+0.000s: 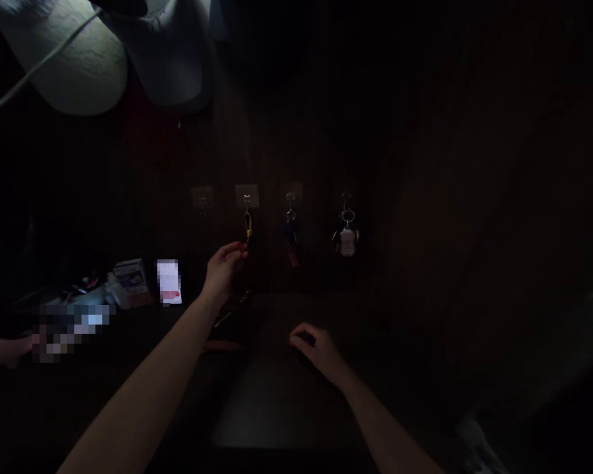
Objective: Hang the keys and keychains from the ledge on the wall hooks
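Note:
My left hand (225,266) is raised to the dark upright panel, its fingertips pinched just below a yellow cord loop (248,225) hanging from a hook. Whatever lies between those fingers is too dark to make out. Lower down, my right hand (321,352) hovers over or rests on the dark surface, its thumb and forefinger curled toward each other; a small reddish bit may be at their tips. To the right of the cord hang a key ring with a dark and red tag (291,250) and another ring with a pale fob (347,242).
An unused-looking hook (202,199) is at the left. White caps (82,72) and a cable hang above. Small boxes (132,280) and a lit blurred card or screen (169,280) stand left. Another person's hand (4,345) is at the far left. Straps (222,345) lie below my left hand.

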Action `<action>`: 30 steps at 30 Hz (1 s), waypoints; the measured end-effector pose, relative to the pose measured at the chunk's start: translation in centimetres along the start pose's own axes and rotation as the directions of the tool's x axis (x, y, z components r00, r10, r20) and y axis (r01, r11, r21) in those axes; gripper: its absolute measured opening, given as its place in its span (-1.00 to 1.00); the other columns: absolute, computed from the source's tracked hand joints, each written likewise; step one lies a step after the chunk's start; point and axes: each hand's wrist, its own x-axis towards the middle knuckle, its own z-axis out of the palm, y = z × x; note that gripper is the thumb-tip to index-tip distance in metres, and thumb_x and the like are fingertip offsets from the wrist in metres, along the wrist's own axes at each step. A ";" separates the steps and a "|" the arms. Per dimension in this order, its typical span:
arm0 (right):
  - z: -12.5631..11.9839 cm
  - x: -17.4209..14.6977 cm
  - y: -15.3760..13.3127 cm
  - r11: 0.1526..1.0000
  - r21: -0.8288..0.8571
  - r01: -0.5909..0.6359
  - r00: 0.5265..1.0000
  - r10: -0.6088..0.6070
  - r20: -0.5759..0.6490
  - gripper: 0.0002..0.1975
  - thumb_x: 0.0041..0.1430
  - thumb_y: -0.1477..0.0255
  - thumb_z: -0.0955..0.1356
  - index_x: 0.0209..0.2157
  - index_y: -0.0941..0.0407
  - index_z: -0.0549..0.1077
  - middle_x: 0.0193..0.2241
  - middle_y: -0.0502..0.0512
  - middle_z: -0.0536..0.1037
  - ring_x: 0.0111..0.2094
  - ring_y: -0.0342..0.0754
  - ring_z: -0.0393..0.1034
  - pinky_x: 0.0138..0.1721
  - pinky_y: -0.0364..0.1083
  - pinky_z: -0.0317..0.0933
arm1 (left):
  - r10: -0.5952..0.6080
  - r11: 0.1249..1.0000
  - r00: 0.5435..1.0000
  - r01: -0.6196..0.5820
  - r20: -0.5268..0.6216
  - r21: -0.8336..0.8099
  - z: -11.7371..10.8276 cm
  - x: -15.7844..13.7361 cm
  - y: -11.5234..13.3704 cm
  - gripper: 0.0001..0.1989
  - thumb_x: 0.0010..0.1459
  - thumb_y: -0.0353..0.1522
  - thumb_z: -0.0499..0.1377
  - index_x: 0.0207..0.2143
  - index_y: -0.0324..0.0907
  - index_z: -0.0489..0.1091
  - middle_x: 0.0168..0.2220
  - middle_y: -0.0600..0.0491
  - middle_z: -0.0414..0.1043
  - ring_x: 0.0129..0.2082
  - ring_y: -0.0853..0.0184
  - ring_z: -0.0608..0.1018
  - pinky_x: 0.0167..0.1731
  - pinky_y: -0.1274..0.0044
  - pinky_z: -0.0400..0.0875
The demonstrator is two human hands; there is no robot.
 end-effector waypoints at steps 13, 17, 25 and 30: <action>-0.1 -0.3 -0.6 1.000 0.000 0.010 1.000 -0.010 0.000 -0.85 0.09 0.35 0.28 -0.43 0.09 0.45 -0.43 0.01 0.52 -0.34 -0.08 0.39 -0.33 -0.15 0.20 | 0.340 0.931 0.936 -0.323 -0.087 0.168 3.8 5.7 3.1 -0.75 -0.13 -0.51 0.19 -0.30 -0.28 0.36 -0.30 -0.03 0.50 -0.34 0.39 0.56 -0.22 0.48 0.44; 0.0 -0.3 -0.4 1.000 -0.013 0.023 1.000 -0.023 -0.006 -0.84 0.08 0.35 0.28 -0.45 0.09 0.45 -0.45 0.00 0.52 -0.36 -0.08 0.39 -0.35 -0.16 0.19 | 0.428 0.878 0.901 -0.396 -0.074 0.269 4.3 7.1 3.2 -0.75 -0.14 -0.50 0.19 -0.31 -0.26 0.37 -0.32 0.00 0.51 -0.31 0.36 0.55 -0.23 0.51 0.43; -0.1 -0.2 -0.5 0.999 -0.030 0.023 1.000 -0.023 -0.002 -0.88 0.07 0.40 0.29 -0.45 0.09 0.46 -0.44 0.00 0.51 -0.36 -0.10 0.38 -0.36 -0.17 0.17 | 0.514 0.684 0.857 -0.389 -0.030 0.617 4.5 8.1 2.5 -0.77 -0.09 -0.44 0.19 -0.29 -0.20 0.40 -0.31 0.03 0.52 -0.28 0.36 0.54 -0.25 0.57 0.38; 0.0 -0.2 -0.5 0.999 -0.048 0.020 1.000 -0.020 -0.003 -0.87 0.08 0.40 0.28 -0.45 0.08 0.46 -0.44 0.00 0.51 -0.37 -0.10 0.38 -0.36 -0.17 0.16 | 0.531 0.599 0.847 -0.363 -0.015 0.713 4.7 7.6 2.7 -0.79 -0.06 -0.40 0.19 -0.29 -0.15 0.40 -0.28 0.06 0.52 -0.27 0.36 0.53 -0.24 0.57 0.35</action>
